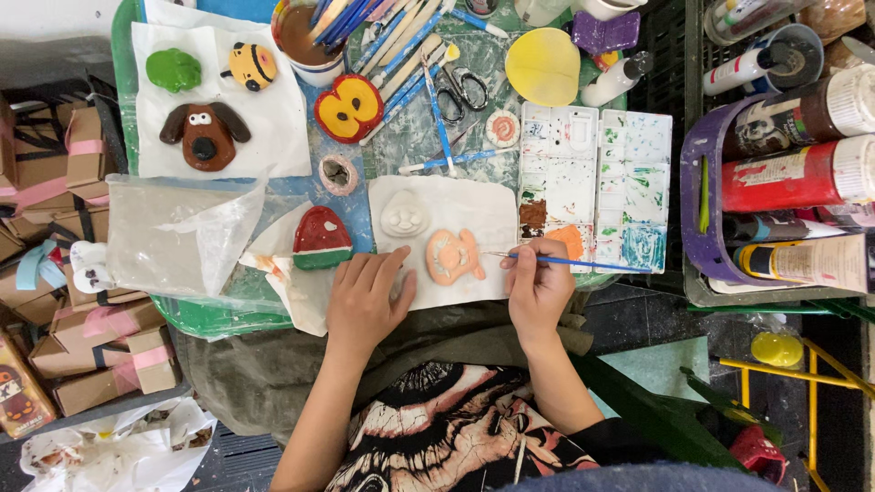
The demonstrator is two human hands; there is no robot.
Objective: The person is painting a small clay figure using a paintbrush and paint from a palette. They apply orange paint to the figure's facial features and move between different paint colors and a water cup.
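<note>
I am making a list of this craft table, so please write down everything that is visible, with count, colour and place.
Orange figure: one, centre sheet.
White figure: one, unpainted, above it.
Watermelon slice: one, red and green, left of sheet.
Dog head: one, brown, upper left.
Palettes: two, white, stained, right.
Scissors: one, top centre.
Paint bottles: several, right basket.
Paintbrush: one, blue, right hand.
Left hand: flat on sheet.
Right hand: holding paintbrush.

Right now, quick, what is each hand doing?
Left hand: open, fingers flat on the white paper, holding nothing.
Right hand: closed on a thin blue paintbrush, tip by the orange clay figure.
</note>
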